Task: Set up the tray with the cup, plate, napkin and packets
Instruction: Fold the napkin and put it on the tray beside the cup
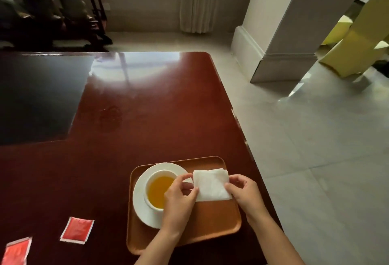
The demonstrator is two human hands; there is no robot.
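The rounded rectangular brown wooden tray (212,220) on the glossy reddish-brown table (147,106) already carries the round white plate (140,193) and, on it, the white cup of orange liquid (157,191); the folded white paper napkin (211,184) is pinched at its left edge by the left hand (179,199) and at its right edge by the right hand (245,191), over the tray's far right part. Judged remaining: setting the napkin down and moving two flat red packets (77,230), which lie on the table well left of the tray. The nearer packet is cropped, the left hand hides part of cup and plate, and whether the napkin touches the tray cannot be told.

glossy red-brown table (160,104) | pale tiled floor (315,138) | white pillar (280,33) | cream curtain (197,1) | yellow chair (357,39) | dark shelf rack (63,7)
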